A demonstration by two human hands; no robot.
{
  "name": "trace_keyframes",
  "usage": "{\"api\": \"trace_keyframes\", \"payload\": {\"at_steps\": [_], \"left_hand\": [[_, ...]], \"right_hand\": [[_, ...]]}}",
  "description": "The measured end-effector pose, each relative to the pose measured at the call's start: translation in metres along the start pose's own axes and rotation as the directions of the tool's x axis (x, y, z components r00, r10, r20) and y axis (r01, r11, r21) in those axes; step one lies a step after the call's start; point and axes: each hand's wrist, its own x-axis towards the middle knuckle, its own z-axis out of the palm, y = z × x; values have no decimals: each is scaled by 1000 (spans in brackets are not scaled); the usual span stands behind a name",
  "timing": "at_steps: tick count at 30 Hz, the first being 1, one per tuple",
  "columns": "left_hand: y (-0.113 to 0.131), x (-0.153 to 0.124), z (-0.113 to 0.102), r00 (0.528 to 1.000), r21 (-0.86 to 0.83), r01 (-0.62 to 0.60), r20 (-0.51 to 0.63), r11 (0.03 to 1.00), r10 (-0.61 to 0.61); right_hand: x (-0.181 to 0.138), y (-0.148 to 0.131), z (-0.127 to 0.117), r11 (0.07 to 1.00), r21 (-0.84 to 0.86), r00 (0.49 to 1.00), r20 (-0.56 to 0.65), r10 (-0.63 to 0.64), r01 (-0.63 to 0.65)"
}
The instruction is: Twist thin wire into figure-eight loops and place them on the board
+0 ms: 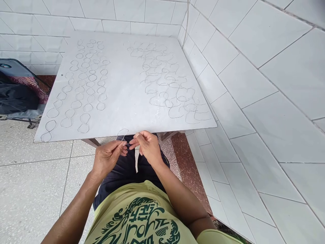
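Observation:
My left hand [108,156] and my right hand [147,146] meet just below the near edge of a white table [122,115], fingers pinched together on a thin bent wire piece [123,133] whose loop rises over the table edge. On the table's left part lie several rows of figure-eight wire loops [83,84]. A tangled heap of curved wire pieces [170,84] lies on the right part.
A white tiled wall [254,84] runs close along the table's right side and behind it. A dark bag on a folding seat [17,91] stands at the left on the speckled floor. A thin cord [186,20] hangs in the corner.

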Motion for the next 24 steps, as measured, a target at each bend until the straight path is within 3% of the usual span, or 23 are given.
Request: {"api": "trace_keyframes", "payload": {"at_steps": [6,11,14,19,24], "left_hand": [[-4,-2,0,987,163,-158,36,974,154],[-8,-7,6,983,187,-184,33,965,181],[-8,-9,10,997,99,-83,0,992,83],[-1,-4,10,980,-250,195,15,948,-198],[5,3,7,961,-327,274,71,904,-266]], "right_hand": [[2,10,-2,997,80,999,-40,16,-13],[1,14,-1,995,102,997,-79,19,-11],[2,14,-1,992,126,996,-77,41,-31],[-1,10,-7,993,82,996,28,82,-84],[-12,8,-9,997,70,988,155,12,-23]]}}
